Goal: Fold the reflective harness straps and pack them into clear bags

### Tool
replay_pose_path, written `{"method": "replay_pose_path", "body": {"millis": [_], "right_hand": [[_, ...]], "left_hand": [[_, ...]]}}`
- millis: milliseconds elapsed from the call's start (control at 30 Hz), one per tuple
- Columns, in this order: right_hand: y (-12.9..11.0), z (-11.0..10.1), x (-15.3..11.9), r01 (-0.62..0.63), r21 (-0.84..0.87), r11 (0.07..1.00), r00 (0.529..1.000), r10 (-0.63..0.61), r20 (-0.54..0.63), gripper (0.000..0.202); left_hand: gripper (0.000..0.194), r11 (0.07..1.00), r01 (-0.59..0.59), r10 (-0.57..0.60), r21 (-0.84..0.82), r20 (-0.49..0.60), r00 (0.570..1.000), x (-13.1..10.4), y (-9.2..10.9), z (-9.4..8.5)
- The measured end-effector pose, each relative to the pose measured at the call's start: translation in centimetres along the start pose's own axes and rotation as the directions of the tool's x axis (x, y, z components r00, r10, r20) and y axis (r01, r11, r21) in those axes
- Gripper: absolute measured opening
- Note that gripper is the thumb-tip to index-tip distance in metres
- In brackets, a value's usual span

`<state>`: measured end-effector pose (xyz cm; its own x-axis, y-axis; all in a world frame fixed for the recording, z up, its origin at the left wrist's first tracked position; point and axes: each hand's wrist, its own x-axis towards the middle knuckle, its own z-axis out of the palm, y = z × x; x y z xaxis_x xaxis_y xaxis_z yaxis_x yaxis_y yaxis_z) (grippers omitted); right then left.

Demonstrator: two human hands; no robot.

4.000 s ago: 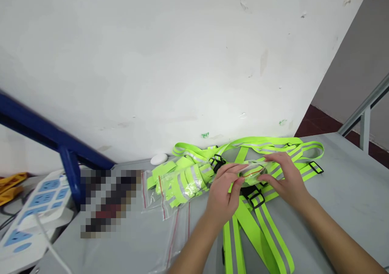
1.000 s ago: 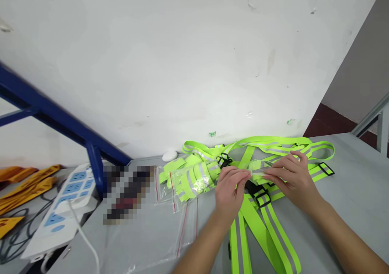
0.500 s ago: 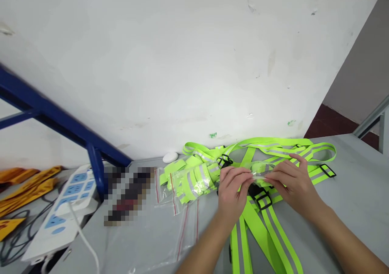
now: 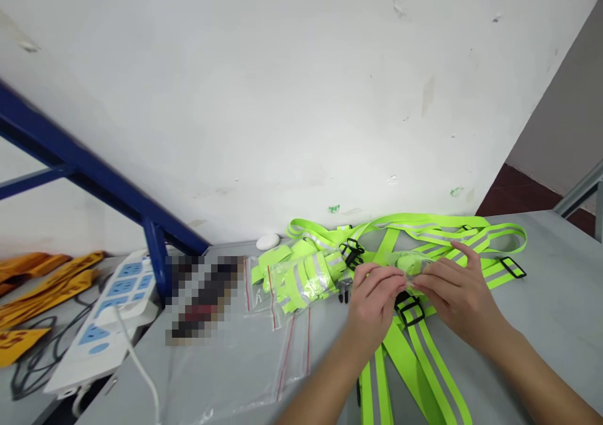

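My left hand (image 4: 377,296) and my right hand (image 4: 455,287) pinch the edge of a clear plastic bag (image 4: 411,263) between them, fingertips close together. Something green shows through the bag. Beneath and around both hands lie lime-yellow reflective straps (image 4: 440,365) with grey stripes and black buckles (image 4: 411,312). Left of my left hand, rolled lime straps sit in clear bags (image 4: 308,280) with red seal lines. Flat clear bags (image 4: 245,365) lie nearer the front edge.
A white power strip (image 4: 106,324) with cables and orange straps (image 4: 47,293) are at the left, beside a blue metal frame (image 4: 113,189). A white oval object (image 4: 267,242) rests by the wall (image 4: 301,98). A blurred-out item (image 4: 205,299) lies on the grey table (image 4: 556,287).
My left hand has moved slightly right, closer to my right hand, and more of the green content shows in the bag. The view has shifted a little.
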<state>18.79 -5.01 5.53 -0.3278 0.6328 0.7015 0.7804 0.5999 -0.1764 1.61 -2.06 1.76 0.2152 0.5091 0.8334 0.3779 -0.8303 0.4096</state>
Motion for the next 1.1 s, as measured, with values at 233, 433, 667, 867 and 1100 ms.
{"method": "replay_pose_path", "body": {"millis": [233, 433, 667, 867, 1100], "right_hand": [[0.9, 0.6, -0.1, -0.004, -0.004, 1.0, 0.997, 0.005, 0.074, 0.018], [1.5, -0.2, 0.0, -0.019, 0.048, 0.999, 0.984, 0.01, 0.178, 0.022], [1.8, -0.2, 0.5, 0.023, 0.007, 1.0, 0.997, -0.024, 0.067, 0.025], [3.1, -1.1, 0.1, 0.125, -0.151, 0.981, 0.99, -0.112, 0.088, 0.024], [5.8, -0.9, -0.5, 0.2, -0.253, 0.947, 0.98, -0.195, 0.044, 0.027]], "left_hand": [[0.019, 0.997, 0.07, -0.07, -0.019, 0.009, 0.997, -0.2, -0.2, 0.5], [0.014, 0.999, 0.053, -0.053, 0.011, 0.016, 0.998, -0.2, -0.1, 0.9], [0.013, 0.995, 0.088, -0.084, 0.051, -0.065, 0.994, 1.0, 0.2, 0.2], [0.017, 0.99, 0.142, -0.14, 0.007, -0.141, 0.98, 1.2, -0.1, -0.4], [0.018, 0.981, 0.19, -0.194, -0.037, -0.171, 0.966, 0.7, -1.0, -0.2]]}}
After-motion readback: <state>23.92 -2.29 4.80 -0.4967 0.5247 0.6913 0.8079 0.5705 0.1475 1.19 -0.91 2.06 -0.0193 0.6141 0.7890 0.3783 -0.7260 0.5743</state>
